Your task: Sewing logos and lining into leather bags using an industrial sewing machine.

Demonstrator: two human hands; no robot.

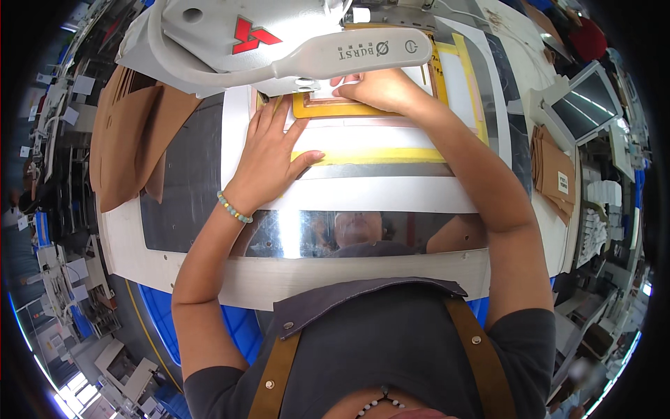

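My left hand (274, 152) lies flat with its fingers apart, fingertips at the left edge of a yellow-edged frame (328, 112) and thumb over the white sheet with a yellow strip. A beaded bracelet (234, 207) circles the left wrist. Inside the frame, my right hand (382, 91) is bent with thumb and fingers drawn together at a pale piece; its fingers are partly under the grey lamp arm, and what they hold, if anything, is hidden. The white sheet (349, 192) stretches beneath both hands. Above them stands the pale machine head (209, 42).
The curved grey lamp (356, 54) hangs low over the frame. Brown pieces (129, 143) are stacked at the left, with more brown pieces (555, 171) at the right beside a grey-framed screen (585, 105). A shiny metal plate (405, 234) spans the table's near side. Blue bins (241, 328) stand below.
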